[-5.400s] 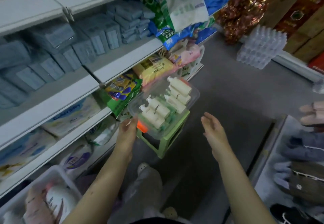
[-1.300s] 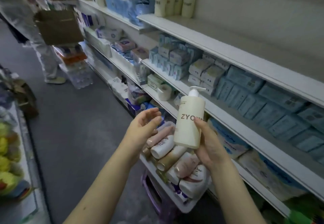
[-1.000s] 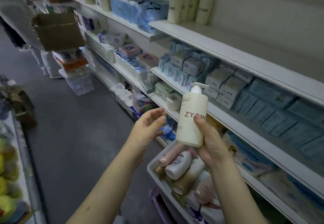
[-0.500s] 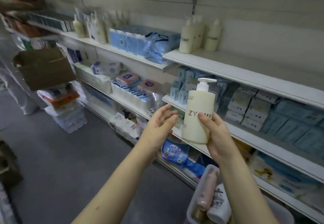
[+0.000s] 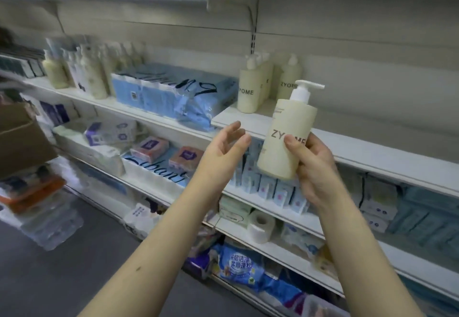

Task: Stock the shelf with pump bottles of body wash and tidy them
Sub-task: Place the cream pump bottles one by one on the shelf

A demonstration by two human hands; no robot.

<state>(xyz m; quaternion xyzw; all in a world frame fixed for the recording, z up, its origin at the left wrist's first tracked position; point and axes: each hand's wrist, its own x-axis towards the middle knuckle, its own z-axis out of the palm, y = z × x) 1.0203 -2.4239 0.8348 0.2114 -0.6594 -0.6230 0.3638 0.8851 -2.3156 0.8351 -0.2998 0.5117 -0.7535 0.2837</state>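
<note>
My right hand (image 5: 313,165) grips a cream pump bottle (image 5: 285,140) with a white pump and dark lettering, held upright in front of the white shelf (image 5: 360,150). My left hand (image 5: 223,152) hovers just left of the bottle with relaxed fingers, holding nothing. On that shelf, behind and above the held bottle, stand three matching cream pump bottles (image 5: 250,88) close together near the back wall. To their right the shelf board runs on bare.
Blue tissue packs (image 5: 173,93) fill the shelf left of the bottles, with more pump bottles (image 5: 92,70) further left. Lower shelves hold tissue boxes (image 5: 149,147), small blue packets and a paper roll (image 5: 260,224). A brown cardboard box (image 5: 19,142) is at the left edge above the grey floor.
My view has risen from the bin of bottles to the upper shelf. My right hand has lifted the cream bottle toward the shelf, and my left hand stayed beside it, empty.
</note>
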